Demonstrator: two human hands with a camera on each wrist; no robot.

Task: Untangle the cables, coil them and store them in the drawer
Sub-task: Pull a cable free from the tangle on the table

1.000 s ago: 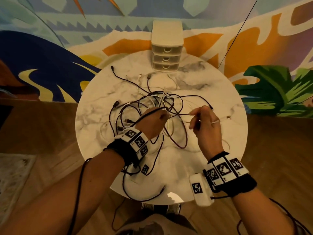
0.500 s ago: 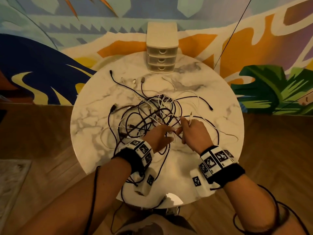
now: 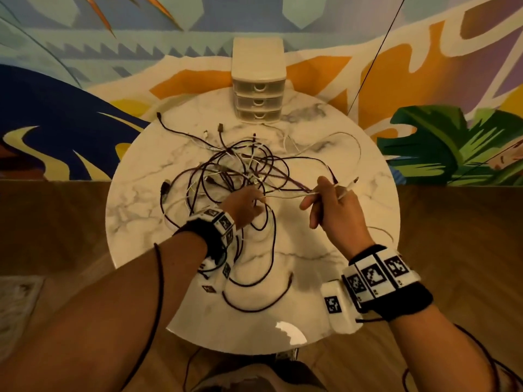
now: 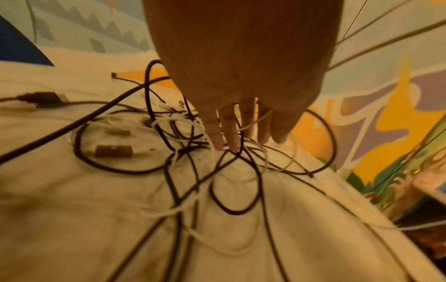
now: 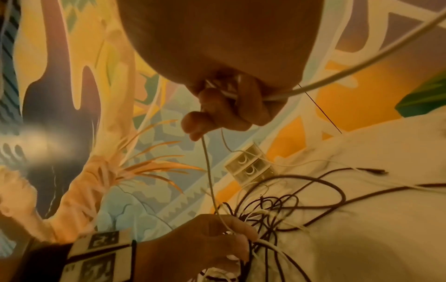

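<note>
Change: right hand (image 3: 335, 210) has swung away from left hand (image 3: 243, 206), drawing white cable (image 3: 285, 196) out between them.
Right hand: fist curled round white cable.
Left hand: fingers clamp cable tangle (image 3: 240, 165), which spreads ahead of it.
Drawer unit (image 3: 258, 89): well beyond both hands.

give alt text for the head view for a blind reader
A person's right hand grips a white cable stretched from a tangle of dark and white cables on a round marble table, the left hand touching the tangle. A small three-drawer unit, drawers shut, stands at the far edge.
</note>
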